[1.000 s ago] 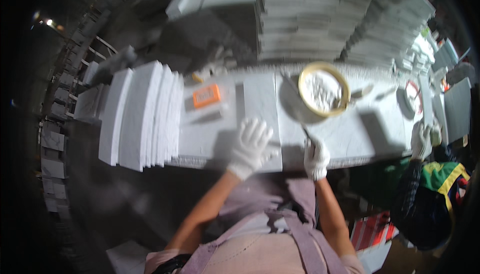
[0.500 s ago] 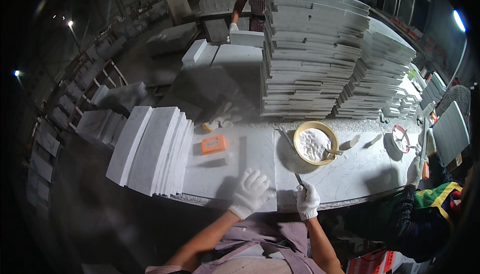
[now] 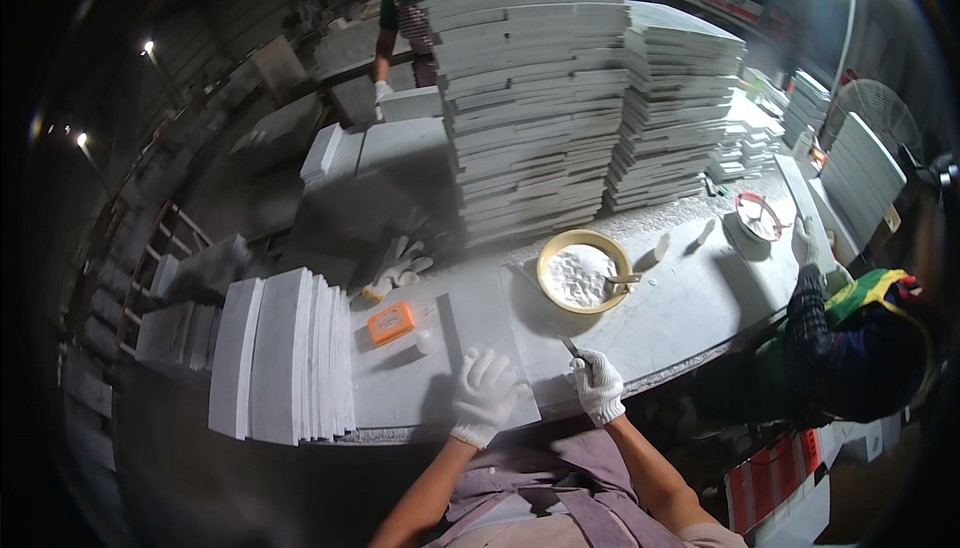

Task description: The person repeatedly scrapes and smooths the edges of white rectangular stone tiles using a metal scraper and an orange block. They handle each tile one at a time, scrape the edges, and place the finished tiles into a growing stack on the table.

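Note:
My left hand (image 3: 486, 396), in a white knitted glove, lies palm down with fingers loosely apart over a pale marble slab (image 3: 470, 313) near the table's front edge. It holds nothing that I can see. My right hand (image 3: 599, 389), also gloved, is closed around a thin, dark flat-bladed scraper (image 3: 571, 347). Most of its handle is hidden in the fist. Beyond that hand, a yellow bowl (image 3: 541, 266) contains white paste (image 3: 578, 273), with a spatula (image 3: 624, 279) resting in it. An orange box (image 3: 390, 323) lies beyond my left hand, beside a small whitish cup (image 3: 424, 342).
Marble tiles (image 3: 280, 353) stand on edge at the left. Tall tile stacks (image 3: 535, 98) rise behind the bowl. Loose gloves (image 3: 402, 266) lie past the orange box. At right, a co-worker (image 3: 840, 338) handles a tile (image 3: 800, 198) beside a red-rimmed bowl (image 3: 742, 213). Another person (image 3: 412, 33) stands behind.
The whole view has turned and tilted, shifting the far tile stacks leftward. My left hand stays over the slab, and my right hand still grips the scraper close to the table edge.

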Available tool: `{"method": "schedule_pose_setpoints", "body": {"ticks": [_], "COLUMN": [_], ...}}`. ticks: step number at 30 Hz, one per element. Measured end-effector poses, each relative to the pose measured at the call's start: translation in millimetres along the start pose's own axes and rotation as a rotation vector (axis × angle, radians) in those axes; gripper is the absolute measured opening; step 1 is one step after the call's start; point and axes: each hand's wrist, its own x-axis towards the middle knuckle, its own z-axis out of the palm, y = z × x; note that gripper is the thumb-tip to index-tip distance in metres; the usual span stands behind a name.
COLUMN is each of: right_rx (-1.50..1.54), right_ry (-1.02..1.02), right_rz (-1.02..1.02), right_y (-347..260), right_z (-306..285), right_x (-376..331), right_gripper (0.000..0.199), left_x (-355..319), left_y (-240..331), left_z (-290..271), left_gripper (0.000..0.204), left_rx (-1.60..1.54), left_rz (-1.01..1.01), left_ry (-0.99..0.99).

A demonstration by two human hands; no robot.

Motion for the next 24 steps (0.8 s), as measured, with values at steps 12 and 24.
{"method": "schedule_pose_setpoints", "body": {"ticks": [12,24], "right_rx": [0.574,0.691], "right_ry": [0.322,0.166], "right_rz": [0.418,0.621], "right_y": [-27,-65], "right_z": [-94,-52], "right_x": [-9,-33], "right_gripper": [0.022,0.024], "left_x": [-16,-15], "left_y": [-7,-9], "left_z": [12,11], "left_gripper": [0.039,0.056], "left_rx": [0.089,0.059], "left_rz": [0.024,0.046], "left_ry": [-0.069,-0.035]}}
